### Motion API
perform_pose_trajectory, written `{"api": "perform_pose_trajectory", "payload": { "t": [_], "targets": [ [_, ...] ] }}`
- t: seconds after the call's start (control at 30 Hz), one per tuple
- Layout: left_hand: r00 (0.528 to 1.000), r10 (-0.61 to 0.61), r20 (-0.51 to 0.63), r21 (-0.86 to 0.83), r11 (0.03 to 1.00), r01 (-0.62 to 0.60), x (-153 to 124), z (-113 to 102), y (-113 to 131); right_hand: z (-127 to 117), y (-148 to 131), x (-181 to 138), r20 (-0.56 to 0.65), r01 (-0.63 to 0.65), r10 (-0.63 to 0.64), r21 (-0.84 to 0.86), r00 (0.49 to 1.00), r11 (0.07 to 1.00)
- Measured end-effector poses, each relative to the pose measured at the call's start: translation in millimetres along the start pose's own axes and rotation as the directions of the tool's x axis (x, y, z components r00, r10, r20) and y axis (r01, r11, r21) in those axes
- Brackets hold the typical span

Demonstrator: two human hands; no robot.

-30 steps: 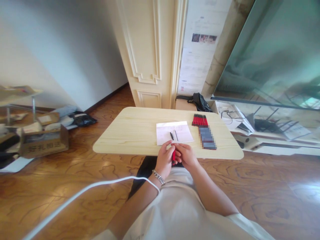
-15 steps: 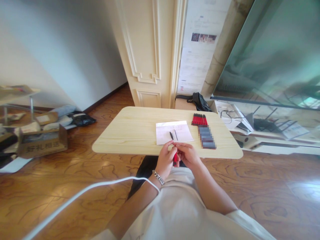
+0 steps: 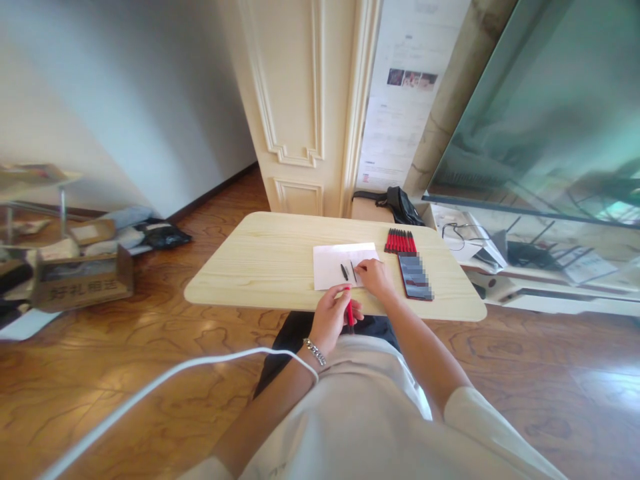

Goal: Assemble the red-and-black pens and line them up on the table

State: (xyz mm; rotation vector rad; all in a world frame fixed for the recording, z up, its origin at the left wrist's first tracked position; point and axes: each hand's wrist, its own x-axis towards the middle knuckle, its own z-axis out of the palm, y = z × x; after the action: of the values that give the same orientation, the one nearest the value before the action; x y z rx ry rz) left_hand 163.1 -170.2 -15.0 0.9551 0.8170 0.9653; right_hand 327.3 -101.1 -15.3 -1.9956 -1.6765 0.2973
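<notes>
My left hand (image 3: 333, 315) is closed around a red pen barrel (image 3: 349, 311) just below the near edge of the light wooden table (image 3: 260, 267). My right hand (image 3: 373, 277) rests on a white sheet of paper (image 3: 330, 261), its fingertips pinched at a thin dark refill (image 3: 353, 271). A small black pen part (image 3: 344, 271) lies on the paper beside it.
A row of several red pens (image 3: 400, 241) lies at the table's far right, with a dark phone (image 3: 415, 277) in front of them. A white cable (image 3: 150, 393) runs across my lap. A cardboard box (image 3: 80, 283) and clutter sit on the floor at left. A black bag (image 3: 400, 203) lies behind the table.
My right hand left the red pen barrel and reached forward onto the paper to the thin refill. My left hand kept hold of the barrel in the same place.
</notes>
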Motion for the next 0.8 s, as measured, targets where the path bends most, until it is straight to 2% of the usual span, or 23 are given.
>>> {"api": "perform_pose_trajectory", "payload": {
  "t": [0.07,0.2,0.27,0.4,0.5,0.63,0.7,0.8],
  "targets": [
    [1.000,0.002,-0.007,-0.013,1.000,-0.002,0.9,-0.2,0.3,-0.7,0.7,-1.5,-0.043,-0.013,0.015,0.051,0.999,0.999],
    [0.998,0.039,-0.054,-0.054,0.998,-0.042,5.4,-2.0,1.1,-11.7,1.0,-15.6,-0.118,0.001,0.039,0.316,0.992,0.949],
    [0.993,0.082,-0.083,-0.061,0.994,-0.087,8.8,-2.6,0.8,-16.9,-2.3,-33.7,-0.096,0.019,0.024,0.426,0.995,0.905],
    [0.979,0.164,-0.125,-0.039,0.985,-0.170,14.6,-1.8,-3.7,-17.3,-15.5,-79.2,0.035,0.084,-0.125,0.568,0.992,0.819],
    [0.979,0.175,-0.108,-0.002,0.984,-0.177,16.5,-1.1,-8.8,-11.4,-22.2,-98.7,0.046,0.082,-0.136,0.598,0.990,0.797],
    [0.982,0.173,-0.077,-0.006,0.985,-0.174,18.1,-2.4,-11.5,-7.7,-14.7,-91.7,0.044,0.066,-0.118,0.617,0.992,0.784],
    [0.983,0.174,-0.066,0.003,0.985,-0.174,19.5,-4.8,-12.0,-9.9,-4.8,-77.1,0.040,0.044,-0.087,0.613,0.995,0.789],
    [0.981,0.181,-0.072,0.058,0.982,-0.177,22.3,-9.8,-14.3,-15.4,12.2,-48.6,-0.012,0.006,0.001,0.535,1.000,0.845]
  ]
}}
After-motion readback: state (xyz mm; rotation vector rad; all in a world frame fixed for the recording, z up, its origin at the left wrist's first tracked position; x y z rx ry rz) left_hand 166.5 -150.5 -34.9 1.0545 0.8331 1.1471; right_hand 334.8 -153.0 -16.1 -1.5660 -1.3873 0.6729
